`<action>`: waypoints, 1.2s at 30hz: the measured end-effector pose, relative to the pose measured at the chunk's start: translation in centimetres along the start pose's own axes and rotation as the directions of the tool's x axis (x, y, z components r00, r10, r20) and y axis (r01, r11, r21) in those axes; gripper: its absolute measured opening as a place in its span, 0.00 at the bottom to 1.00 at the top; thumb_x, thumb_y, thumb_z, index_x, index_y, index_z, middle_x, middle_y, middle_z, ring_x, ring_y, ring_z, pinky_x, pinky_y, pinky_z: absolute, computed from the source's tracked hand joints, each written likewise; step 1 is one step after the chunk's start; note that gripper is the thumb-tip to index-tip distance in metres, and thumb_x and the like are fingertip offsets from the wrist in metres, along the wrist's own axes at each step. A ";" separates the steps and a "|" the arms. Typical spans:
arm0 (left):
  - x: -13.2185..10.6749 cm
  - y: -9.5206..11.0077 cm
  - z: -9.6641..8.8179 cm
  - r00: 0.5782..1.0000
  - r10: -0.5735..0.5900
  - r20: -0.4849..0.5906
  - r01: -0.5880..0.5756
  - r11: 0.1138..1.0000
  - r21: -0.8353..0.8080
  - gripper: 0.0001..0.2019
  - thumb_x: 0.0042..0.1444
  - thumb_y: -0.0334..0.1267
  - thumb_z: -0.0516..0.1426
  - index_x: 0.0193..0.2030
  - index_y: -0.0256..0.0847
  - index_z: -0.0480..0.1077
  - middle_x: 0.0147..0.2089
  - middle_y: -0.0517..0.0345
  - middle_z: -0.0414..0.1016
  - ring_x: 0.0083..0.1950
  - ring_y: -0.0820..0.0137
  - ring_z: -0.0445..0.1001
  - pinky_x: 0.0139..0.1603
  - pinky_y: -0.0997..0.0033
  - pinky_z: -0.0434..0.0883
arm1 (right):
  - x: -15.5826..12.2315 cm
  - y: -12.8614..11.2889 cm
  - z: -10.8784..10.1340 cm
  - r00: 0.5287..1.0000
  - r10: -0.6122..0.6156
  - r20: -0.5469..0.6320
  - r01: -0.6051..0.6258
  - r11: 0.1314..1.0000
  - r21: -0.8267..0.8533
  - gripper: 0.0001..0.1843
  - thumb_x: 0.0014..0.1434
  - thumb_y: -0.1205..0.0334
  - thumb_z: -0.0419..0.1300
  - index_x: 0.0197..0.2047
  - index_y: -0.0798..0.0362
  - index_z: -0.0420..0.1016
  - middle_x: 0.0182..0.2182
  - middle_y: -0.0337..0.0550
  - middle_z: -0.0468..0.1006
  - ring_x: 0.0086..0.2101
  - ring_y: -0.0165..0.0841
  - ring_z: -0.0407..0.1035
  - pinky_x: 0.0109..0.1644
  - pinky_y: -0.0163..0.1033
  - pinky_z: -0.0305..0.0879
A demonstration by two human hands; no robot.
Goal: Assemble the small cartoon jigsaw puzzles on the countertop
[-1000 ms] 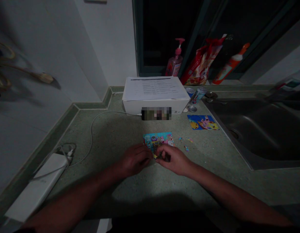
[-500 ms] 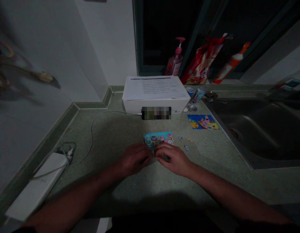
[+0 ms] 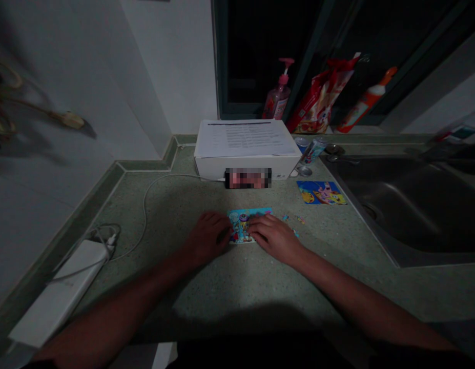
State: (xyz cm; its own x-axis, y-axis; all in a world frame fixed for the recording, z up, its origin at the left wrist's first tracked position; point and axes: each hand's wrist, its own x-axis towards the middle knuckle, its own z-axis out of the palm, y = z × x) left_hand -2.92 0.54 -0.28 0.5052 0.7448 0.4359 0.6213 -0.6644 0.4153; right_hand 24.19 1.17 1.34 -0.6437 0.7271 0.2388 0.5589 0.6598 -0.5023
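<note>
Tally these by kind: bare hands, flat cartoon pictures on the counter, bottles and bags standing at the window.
Hands: 2 (left hand, right hand)
Pictures: 2 (turquoise picture, blue picture)
Bottles: 2 (pump bottle, orange-capped bottle)
Bags: 1 (red bag)
Total: 7

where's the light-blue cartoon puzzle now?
Head view, near centre: the light-blue puzzle lies on the counter, left hand at its left edge, right hand over its right part.

It's dim in here: smooth pale walls (image 3: 176, 61), a dark green-framed glass window (image 3: 256, 46), a speckled grey-green counter (image 3: 179, 205), a rectangular metal sink (image 3: 417, 205) set into it.
</note>
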 end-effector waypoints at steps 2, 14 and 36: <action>0.0 0.3 0.0 1.000 -0.003 0.024 0.003 1.000 0.016 0.05 0.72 0.37 0.59 0.48 0.44 0.78 0.48 0.51 0.84 0.50 0.57 0.80 0.56 0.47 0.77 | 0.2 -0.2 0.0 1.000 0.005 0.009 -0.006 1.000 0.007 0.11 0.73 0.68 0.60 0.46 0.47 0.85 0.49 0.51 0.87 0.51 0.48 0.79 0.58 0.59 0.74; 0.3 1.2 -0.9 0.990 -0.057 0.126 0.052 0.998 0.043 0.06 0.72 0.35 0.59 0.48 0.47 0.78 0.50 0.53 0.85 0.52 0.57 0.81 0.59 0.48 0.77 | 0.2 0.1 0.8 0.997 -0.070 -0.015 0.068 0.992 -0.105 0.09 0.73 0.67 0.62 0.48 0.48 0.85 0.48 0.47 0.88 0.50 0.44 0.80 0.56 0.53 0.75; 0.2 1.1 -0.6 0.995 -0.031 0.091 0.027 0.999 0.043 0.06 0.70 0.33 0.60 0.47 0.45 0.79 0.50 0.51 0.85 0.52 0.57 0.82 0.58 0.49 0.77 | 0.3 -0.2 0.5 0.997 -0.076 0.027 0.080 0.979 -0.188 0.10 0.75 0.64 0.62 0.51 0.46 0.86 0.49 0.47 0.87 0.51 0.45 0.79 0.57 0.52 0.76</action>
State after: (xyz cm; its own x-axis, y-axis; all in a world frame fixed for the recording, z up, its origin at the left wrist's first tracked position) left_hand -2.50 -0.01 0.74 0.5384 0.7672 0.3486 0.6600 -0.6411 0.3917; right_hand 23.67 1.14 1.11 -0.6983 0.6692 0.2542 0.5937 0.7398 -0.3166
